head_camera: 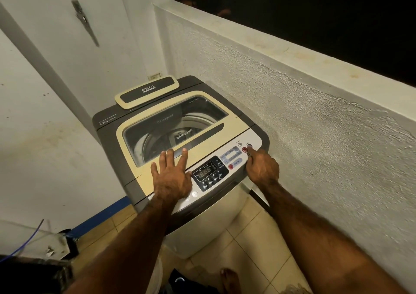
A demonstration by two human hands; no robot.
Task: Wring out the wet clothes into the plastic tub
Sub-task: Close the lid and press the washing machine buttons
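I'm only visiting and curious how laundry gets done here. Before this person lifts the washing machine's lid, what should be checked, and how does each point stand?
1. Machine stopped: cannot tell. The right hand has a fingertip on a round button, and the display is too small to read.
2. Lid ready to lift: ok. The left hand rests flat near its front edge.
3. Lid's swing path: probably not ok. A scale lies on the machine's back.
4. Any clothes inside: cannot tell. The window shows only the drum.
5. A tub nearby: cannot tell. None is in view.
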